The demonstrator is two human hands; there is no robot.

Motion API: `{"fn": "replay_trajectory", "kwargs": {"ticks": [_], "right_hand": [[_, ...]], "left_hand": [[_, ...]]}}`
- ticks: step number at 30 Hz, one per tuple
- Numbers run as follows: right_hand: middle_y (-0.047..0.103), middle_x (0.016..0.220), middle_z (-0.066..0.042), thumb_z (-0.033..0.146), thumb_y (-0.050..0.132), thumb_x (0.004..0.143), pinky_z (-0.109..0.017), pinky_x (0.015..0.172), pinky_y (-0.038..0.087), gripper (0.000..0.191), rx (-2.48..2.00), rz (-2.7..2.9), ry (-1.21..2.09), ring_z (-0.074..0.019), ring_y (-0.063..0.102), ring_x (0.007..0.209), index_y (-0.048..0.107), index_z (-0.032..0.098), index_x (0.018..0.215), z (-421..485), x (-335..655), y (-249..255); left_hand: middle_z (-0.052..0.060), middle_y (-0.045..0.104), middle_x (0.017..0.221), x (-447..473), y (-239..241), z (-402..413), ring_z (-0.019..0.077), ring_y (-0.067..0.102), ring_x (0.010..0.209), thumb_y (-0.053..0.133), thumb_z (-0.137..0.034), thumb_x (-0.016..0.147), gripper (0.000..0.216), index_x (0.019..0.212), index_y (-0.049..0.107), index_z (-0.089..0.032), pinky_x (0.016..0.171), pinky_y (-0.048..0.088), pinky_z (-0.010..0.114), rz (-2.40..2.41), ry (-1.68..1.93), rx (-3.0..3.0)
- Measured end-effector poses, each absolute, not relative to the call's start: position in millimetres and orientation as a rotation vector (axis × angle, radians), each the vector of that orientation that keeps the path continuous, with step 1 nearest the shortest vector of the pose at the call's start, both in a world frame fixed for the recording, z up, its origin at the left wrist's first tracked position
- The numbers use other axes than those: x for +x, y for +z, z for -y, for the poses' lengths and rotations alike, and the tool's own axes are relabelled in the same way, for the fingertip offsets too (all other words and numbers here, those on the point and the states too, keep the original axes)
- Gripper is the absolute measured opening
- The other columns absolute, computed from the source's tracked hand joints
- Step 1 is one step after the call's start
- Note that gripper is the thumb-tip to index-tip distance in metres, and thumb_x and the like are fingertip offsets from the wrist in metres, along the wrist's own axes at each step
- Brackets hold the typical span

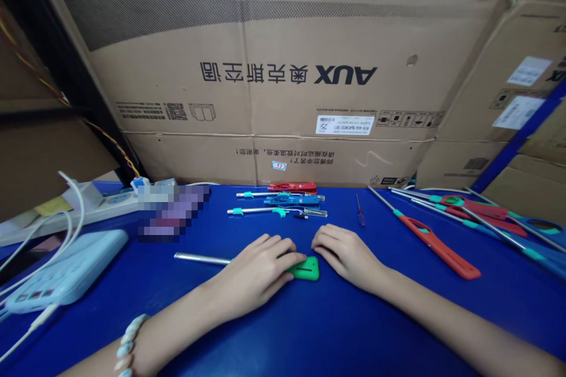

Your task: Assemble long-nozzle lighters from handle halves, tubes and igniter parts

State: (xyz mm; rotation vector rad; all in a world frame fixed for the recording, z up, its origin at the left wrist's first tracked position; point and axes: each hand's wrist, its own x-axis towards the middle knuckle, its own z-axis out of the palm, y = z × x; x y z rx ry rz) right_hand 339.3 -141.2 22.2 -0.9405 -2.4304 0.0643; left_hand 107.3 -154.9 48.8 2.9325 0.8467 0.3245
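A green gas lighter (309, 269) with a long metal tube lies crosswise on the blue table, its tube pointing left. My left hand (265, 265) is closed over its middle, thumb and fingers around the green handle. Just right of the handle's end rests my right hand (345, 250), its fingers curled down to the table; whatever they may hold is hidden. Beyond the hands lie lighter parts: a red handle shell (294, 187), a blue handle shell (298, 201) and a metal tube with teal pieces (256, 211). A small screwdriver (361, 215) lies past my right hand.
An orange-red lighter (437, 244) lies at right, beside a pile of several red and blue lighters (495, 218). At left are a power bank (66, 271) with white cables, a power strip (119, 203) and a blurred purple item (177, 212). Cardboard (283, 29) walls the back.
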Motion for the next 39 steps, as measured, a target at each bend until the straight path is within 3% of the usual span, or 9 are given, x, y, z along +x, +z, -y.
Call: {"fn": "replay_trajectory", "kwargs": {"ticks": [3,7,17,24,33,39], "right_hand": [[0.063,0.08,-0.004,0.021,0.048,0.093,-0.028,0.071,0.047,0.017,-1.006,2.166,0.468,-0.0162,0.059,0.075,0.06,0.018,0.081,145.8,334.1,25.5],[0.061,0.082,-0.004,0.025,0.054,0.09,-0.029,0.07,0.047,0.018,-0.956,2.089,0.67,-0.0166,0.059,0.076,0.061,0.017,0.075,147.7,330.0,25.4],[0.059,0.083,-0.004,0.026,0.056,0.089,-0.031,0.073,0.047,0.018,-0.935,2.066,0.735,-0.0168,0.058,0.079,0.064,0.017,0.075,145.9,330.1,22.4],[0.056,0.085,-0.003,0.027,0.058,0.088,-0.028,0.066,0.048,0.017,-0.951,2.07,0.79,-0.0147,0.056,0.075,0.065,0.017,0.075,146.1,329.8,21.8],[0.054,0.083,-0.001,0.013,0.056,0.082,-0.026,0.064,0.046,0.007,-0.97,2.039,0.835,-0.0119,0.052,0.069,0.058,0.017,0.077,145.0,328.7,20.6],[0.053,0.078,0.001,0.009,0.056,0.077,-0.025,0.063,0.044,0.009,-0.999,2.05,0.84,-0.0118,0.049,0.068,0.056,0.018,0.078,144.3,329.0,19.3]], "left_hand": [[0.006,0.056,0.107,106.4,46.9,152.5,0.0211,0.053,0.094,0.045,-0.018,0.094,0.031,0.124,0.05,-0.023,0.082,0.041,0.034,-0.906,0.336,2.929],[0.005,0.055,0.108,105.8,45.3,151.8,0.0214,0.053,0.096,0.045,-0.017,0.094,0.031,0.124,0.05,-0.023,0.085,0.04,0.035,-0.922,0.311,2.921],[0.006,0.055,0.106,107.3,41.5,152.9,0.0218,0.053,0.096,0.044,-0.018,0.094,0.03,0.123,0.051,-0.021,0.086,0.041,0.037,-0.898,0.331,2.919],[0.006,0.055,0.106,106.1,40.0,151.7,0.0211,0.054,0.095,0.043,-0.02,0.095,0.029,0.124,0.05,-0.021,0.084,0.041,0.036,-0.886,0.349,2.937],[0.006,0.056,0.103,107.6,43.1,152.5,0.0205,0.054,0.093,0.042,-0.02,0.096,0.028,0.122,0.053,-0.021,0.082,0.041,0.034,-0.871,0.385,2.934],[0.006,0.056,0.101,107.4,41.5,151.7,0.0199,0.054,0.091,0.042,-0.02,0.096,0.029,0.123,0.052,-0.021,0.079,0.042,0.032,-0.851,0.414,2.923]]}}
